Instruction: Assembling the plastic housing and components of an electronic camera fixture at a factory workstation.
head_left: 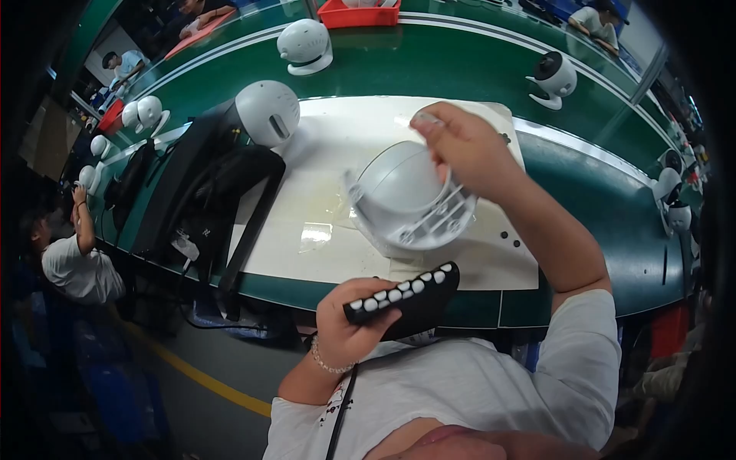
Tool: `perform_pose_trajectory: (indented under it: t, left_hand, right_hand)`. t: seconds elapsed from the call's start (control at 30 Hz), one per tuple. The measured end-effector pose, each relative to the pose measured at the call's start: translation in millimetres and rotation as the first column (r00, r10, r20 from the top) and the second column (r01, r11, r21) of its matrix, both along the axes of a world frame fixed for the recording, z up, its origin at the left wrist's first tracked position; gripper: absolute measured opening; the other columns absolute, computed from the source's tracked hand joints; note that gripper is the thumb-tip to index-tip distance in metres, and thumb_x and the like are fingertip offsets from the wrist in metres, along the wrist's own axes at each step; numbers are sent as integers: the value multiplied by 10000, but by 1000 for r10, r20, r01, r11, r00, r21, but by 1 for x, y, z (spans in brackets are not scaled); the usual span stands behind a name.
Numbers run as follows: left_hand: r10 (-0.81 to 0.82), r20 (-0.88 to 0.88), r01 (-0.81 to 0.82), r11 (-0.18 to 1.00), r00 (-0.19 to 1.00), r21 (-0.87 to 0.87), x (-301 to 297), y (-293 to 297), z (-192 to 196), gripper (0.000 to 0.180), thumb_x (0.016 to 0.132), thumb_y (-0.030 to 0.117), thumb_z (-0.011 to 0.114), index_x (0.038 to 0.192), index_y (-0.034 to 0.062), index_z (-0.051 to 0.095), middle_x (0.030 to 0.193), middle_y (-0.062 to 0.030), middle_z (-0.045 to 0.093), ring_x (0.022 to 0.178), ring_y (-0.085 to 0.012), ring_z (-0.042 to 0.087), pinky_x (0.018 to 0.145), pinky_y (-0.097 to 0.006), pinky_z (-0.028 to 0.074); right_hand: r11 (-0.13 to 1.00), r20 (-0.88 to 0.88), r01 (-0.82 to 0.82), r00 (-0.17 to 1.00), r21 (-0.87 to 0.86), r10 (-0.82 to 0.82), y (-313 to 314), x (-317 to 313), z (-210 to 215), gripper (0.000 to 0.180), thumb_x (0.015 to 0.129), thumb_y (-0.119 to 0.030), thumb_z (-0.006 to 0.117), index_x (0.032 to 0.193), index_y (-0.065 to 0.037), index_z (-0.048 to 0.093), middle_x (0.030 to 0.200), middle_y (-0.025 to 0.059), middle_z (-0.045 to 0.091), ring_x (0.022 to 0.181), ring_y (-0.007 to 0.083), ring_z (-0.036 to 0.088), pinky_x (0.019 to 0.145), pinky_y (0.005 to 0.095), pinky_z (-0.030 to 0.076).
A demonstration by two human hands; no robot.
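My left hand point(349, 318), near the bench's front edge, is closed round a black strip-like block point(443, 290) with a row of white round dots along its edge. My right hand point(469, 149) is raised over a white rounded camera housing point(397, 180). Its fingers are pinched together, and whatever lies between them is too small to make out. The housing rests tilted on a white mat point(318, 161), with its ribbed, open-framed base point(433, 226) turned toward me. Small black round pieces point(504, 234) lie on the mat to the right.
Left of the mat stands a black frame-like fixture point(192, 176) beside a white ball-shaped camera point(267, 113). More white cameras point(304, 47) stand along the green conveyor point(429, 61), with a red bin point(359, 13) at the back. A co-worker point(80, 261) is at the left.
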State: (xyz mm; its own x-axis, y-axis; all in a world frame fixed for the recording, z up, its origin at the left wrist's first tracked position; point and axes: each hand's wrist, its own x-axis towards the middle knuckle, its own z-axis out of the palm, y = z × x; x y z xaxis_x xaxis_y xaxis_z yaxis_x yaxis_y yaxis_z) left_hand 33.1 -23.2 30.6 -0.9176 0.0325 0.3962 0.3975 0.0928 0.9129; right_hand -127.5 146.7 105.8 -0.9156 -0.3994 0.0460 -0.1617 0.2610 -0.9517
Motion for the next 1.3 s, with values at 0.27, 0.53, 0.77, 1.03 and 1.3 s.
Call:
perform_pose_trajectory:
  t: [0.27,0.53,0.77,1.03,1.3]
  left_hand:
    - [-12,111,-18,965,994,260,-9,2,-16,211,710,-19,669,900,-47,581,838,-98,605,737,-128,564,679,-236,444]
    - [-47,125,21,980,991,196,-18,15,-11,223,656,-57,705,828,-27,565,814,-98,599,712,-160,570,638,-252,446]
    - [62,-8,-62,998,998,11,-20,12,-13,177,627,-12,727,704,13,569,703,-72,591,628,-186,533,644,-269,383]
    - [17,-142,-22,999,990,-29,-22,11,-10,194,621,11,729,676,28,544,675,-41,574,631,-167,533,750,-331,359]
    - [83,-65,-81,996,994,46,-22,9,-14,195,621,9,720,701,31,543,670,-31,548,634,-171,515,799,-358,349]
  right_hand:
    - [993,-855,-121,515,-9,55,53,56,-46,503,704,-176,713,1116,-36,461,1033,124,534,932,268,523,805,358,406]
    - [953,-426,-279,881,-116,206,52,89,-50,347,693,0,686,1007,-38,543,932,73,574,812,170,568,724,276,451]
    - [920,-71,-276,961,-277,267,58,80,-39,241,699,35,668,907,-38,573,959,72,573,857,165,580,734,250,462]
    - [948,-703,-319,672,11,234,56,79,-38,201,664,40,662,808,-81,590,988,65,560,972,236,544,830,341,423]
    - [855,-631,-432,757,-288,170,57,72,-36,233,745,-15,637,926,-94,514,1002,97,538,1016,294,508,866,387,407]
